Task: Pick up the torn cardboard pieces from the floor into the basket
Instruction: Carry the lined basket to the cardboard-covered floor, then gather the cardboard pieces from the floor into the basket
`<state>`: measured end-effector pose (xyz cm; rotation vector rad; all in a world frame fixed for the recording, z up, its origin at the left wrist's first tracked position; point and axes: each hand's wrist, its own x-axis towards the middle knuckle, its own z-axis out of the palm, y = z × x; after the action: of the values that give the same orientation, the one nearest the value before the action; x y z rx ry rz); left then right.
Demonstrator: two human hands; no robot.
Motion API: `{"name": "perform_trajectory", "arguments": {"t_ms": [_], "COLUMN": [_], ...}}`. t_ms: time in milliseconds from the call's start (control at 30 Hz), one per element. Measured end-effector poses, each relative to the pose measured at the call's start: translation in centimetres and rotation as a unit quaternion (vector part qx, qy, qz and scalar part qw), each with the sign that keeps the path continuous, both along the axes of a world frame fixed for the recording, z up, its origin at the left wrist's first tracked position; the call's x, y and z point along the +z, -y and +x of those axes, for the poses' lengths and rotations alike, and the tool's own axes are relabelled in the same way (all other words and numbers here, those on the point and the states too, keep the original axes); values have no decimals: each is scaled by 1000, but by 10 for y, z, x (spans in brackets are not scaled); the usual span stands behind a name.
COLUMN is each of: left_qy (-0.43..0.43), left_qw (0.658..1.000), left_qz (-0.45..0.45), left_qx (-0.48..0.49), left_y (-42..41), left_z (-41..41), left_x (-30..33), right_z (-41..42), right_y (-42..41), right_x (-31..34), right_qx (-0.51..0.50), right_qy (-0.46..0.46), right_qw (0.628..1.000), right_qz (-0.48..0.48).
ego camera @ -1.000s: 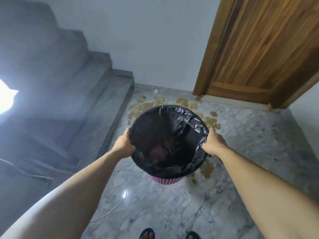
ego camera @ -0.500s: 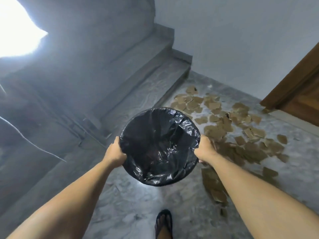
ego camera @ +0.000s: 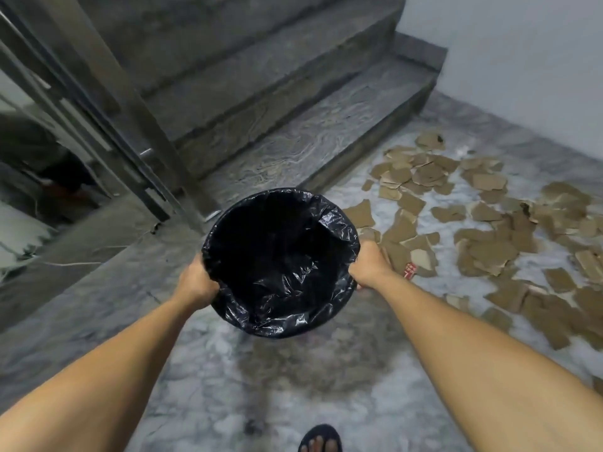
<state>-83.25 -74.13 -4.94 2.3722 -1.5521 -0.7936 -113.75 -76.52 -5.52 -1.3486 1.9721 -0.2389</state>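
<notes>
Floor (ego camera: 202,386): grey-white marbled stone, running from the lower edge to the wall; a dark blurred shadow lies on it below the basket.
Staircase (ego camera: 293,138): grey veined stone steps, rising from the floor toward the upper left; a metal railing (ego camera: 107,102) crosses in front of them at the left.
Wall (ego camera: 522,60): pale, plain, upper right.
Torn cardboard pieces (ego camera: 489,243): many brown scraps of irregular shape, scattered and overlapping on the floor to the right of the basket, spread from near the lowest step out to the right edge; one scrap just beside the right hand bears red print.
Basket (ego camera: 280,262): round, lined with a crinkled black plastic bag folded over its rim; held above the floor at the foot of the stairs; the inside is too dark to tell any contents.
Left hand (ego camera: 195,282): grip closed round the left rim, fingers curled over the bag.
Right hand (ego camera: 370,264): grip closed round the right rim.
Foot (ego camera: 321,440): in a dark sandal, at the bottom edge.
</notes>
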Motion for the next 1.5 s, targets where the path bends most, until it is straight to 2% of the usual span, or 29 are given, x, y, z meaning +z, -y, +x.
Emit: {"name": "perform_trajectory", "arguments": {"t_ms": [167, 333, 433, 500, 567, 733, 833, 967, 1100, 1300, 1433, 1500], "left_qy": [26, 79, 143, 187, 188, 82, 61, 67, 81, 50, 46, 53], "left_qw": [997, 994, 985, 978, 977, 977, 973, 959, 931, 906, 894, 892], "left_qz": [-34, -33, -43, -68, -98, -162, -139, -38, 22, 111, 124, 116], "left_qx": [59, 75, 86, 55, 6, -109, -174, -272, -356, -405, -428, -434], "left_y": [-3, -1, -8, -15, -24, -57, -84, -112, -120, -124, -127, -127], "left_z": [10, 8, -18, -47, -82, -167, -217, -272, -332, -409, -453, -469], "left_x": [-51, -68, -66, -59, -47, -13, -1, -7, -48, -167, -234, -261], "right_z": [8, 0, -19, -38, -62, -136, -183, -249, -303, -360, -373, -365], "right_y": [11, 18, 6, -10, -30, -92, -131, -176, -206, -263, -299, -308], "right_x": [-53, -66, -67, -69, -68, -52, -51, -63, -100, -192, -238, -260], "right_qx": [2, 53, 73, 74, 70, 58, 50, 16, -22, -70, -25, 51], "right_qy": [45, 100, 104, 91, 84, 66, 49, 29, 15, -7, -28, -59], "right_qw": [998, 991, 987, 988, 990, 994, 996, 999, 999, 993, 990, 990], "right_qz": [-49, -72, -98, -104, -90, -62, -47, 0, 27, 98, 134, 116]}}
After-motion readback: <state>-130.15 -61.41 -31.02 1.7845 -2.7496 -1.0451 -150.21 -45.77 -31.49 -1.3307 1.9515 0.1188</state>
